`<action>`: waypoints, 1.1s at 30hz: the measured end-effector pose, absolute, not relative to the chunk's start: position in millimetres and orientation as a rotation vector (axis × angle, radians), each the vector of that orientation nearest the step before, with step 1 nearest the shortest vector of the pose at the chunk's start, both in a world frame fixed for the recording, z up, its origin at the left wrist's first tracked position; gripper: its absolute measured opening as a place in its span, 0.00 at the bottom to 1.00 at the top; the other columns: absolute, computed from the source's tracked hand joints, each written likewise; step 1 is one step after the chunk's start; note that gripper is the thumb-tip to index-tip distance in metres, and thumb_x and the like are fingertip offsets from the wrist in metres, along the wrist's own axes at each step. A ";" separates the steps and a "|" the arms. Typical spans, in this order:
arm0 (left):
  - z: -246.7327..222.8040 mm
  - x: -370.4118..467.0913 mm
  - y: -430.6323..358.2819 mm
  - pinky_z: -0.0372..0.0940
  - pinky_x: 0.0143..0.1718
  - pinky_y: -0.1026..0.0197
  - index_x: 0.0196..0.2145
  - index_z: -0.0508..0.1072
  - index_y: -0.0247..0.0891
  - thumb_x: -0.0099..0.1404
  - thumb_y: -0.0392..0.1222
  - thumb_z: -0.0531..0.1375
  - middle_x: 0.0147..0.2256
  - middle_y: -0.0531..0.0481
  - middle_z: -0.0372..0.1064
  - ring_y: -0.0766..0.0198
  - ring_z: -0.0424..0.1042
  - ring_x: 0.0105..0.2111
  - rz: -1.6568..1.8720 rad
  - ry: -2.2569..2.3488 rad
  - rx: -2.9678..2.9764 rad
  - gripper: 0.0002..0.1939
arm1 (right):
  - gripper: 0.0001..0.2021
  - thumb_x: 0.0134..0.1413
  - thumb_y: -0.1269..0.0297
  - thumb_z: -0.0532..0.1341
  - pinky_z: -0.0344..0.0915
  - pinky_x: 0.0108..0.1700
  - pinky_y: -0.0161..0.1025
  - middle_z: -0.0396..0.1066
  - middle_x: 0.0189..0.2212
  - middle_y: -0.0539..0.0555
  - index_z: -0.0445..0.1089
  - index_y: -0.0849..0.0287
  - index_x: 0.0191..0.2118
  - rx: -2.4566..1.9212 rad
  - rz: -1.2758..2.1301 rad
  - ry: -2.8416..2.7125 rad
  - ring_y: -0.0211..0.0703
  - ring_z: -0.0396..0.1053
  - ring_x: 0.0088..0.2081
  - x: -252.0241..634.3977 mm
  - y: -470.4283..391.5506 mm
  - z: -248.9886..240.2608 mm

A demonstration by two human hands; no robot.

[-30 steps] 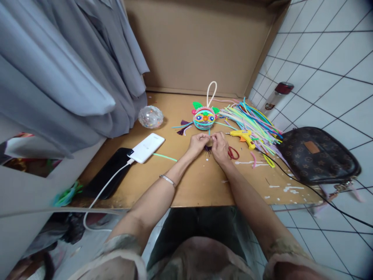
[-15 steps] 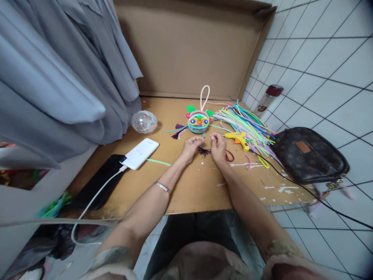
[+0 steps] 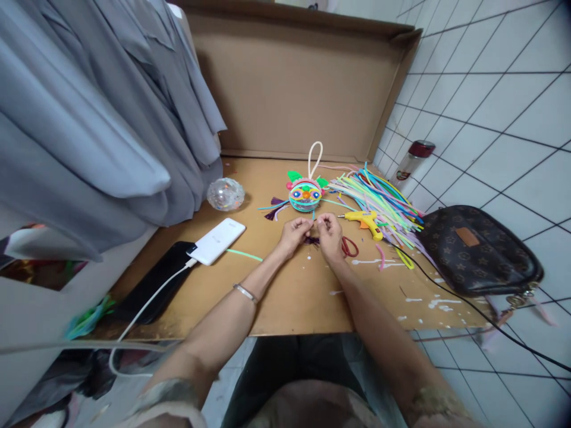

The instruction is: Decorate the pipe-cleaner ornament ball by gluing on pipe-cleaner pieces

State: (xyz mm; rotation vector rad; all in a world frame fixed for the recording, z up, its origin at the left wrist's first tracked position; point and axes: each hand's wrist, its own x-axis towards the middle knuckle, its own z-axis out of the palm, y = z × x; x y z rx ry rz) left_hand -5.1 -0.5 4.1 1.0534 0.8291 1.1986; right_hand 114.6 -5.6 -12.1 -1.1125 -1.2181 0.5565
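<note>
My left hand (image 3: 294,233) is closed in a pinch at the thin blue strip (image 3: 313,216) that hangs from the front of a lantern-like ornament (image 3: 305,195). The ornament is a clear ball with a colourful animal face, green ears and a cream loop on top. Close beside the left fingertips, my right hand (image 3: 329,233) is pinched too; what it holds is too small to make out. Dark purple tassel threads (image 3: 313,241) show on the table below the fingers. A dark red cord loop (image 3: 350,246) lies just right of my right hand.
Right of the ornament are a yellow glue gun (image 3: 363,221), a heap of coloured pipe cleaners (image 3: 379,199), a brown bag (image 3: 482,252) and a bottle (image 3: 413,163). On the left lie a clear ball (image 3: 225,194), a white power bank (image 3: 220,241) and a black phone (image 3: 156,288). Cardboard (image 3: 294,89) stands behind.
My right hand has moved left and down, so its fingertips are now close to my left fingertips. The whole view has shifted slightly; the ornament looks unmoved on the table.
</note>
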 end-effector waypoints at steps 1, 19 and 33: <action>4.2 -6.2 0.0 0.41 0.16 0.66 0.23 0.69 0.37 0.44 0.63 0.71 0.16 0.58 0.63 0.76 0.48 0.12 1.191 0.823 1.058 0.27 | 0.10 0.56 0.53 0.60 0.65 0.41 0.40 0.69 0.28 0.48 0.67 0.53 0.33 -1.094 0.577 -1.184 0.41 0.67 0.33 114.5 -6.6 -9.2; -15.6 -31.4 60.2 0.67 0.36 0.65 0.36 0.71 0.42 0.60 0.46 0.66 0.37 0.51 0.72 0.67 0.73 0.33 1.713 1.026 0.729 0.10 | 0.07 0.48 0.60 0.66 0.60 0.31 0.31 0.74 0.29 0.45 0.71 0.54 0.35 -1.127 1.112 -0.604 0.35 0.69 0.30 136.3 44.5 24.2; -23.4 -19.4 88.5 0.69 0.50 0.58 0.48 0.69 0.43 0.63 0.55 0.65 0.54 0.44 0.73 0.57 0.74 0.53 1.580 0.927 0.752 0.21 | 0.21 0.45 0.41 0.62 0.64 0.39 0.38 0.75 0.38 0.49 0.63 0.51 0.38 -1.008 1.151 -0.659 0.42 0.72 0.41 124.7 92.0 -5.0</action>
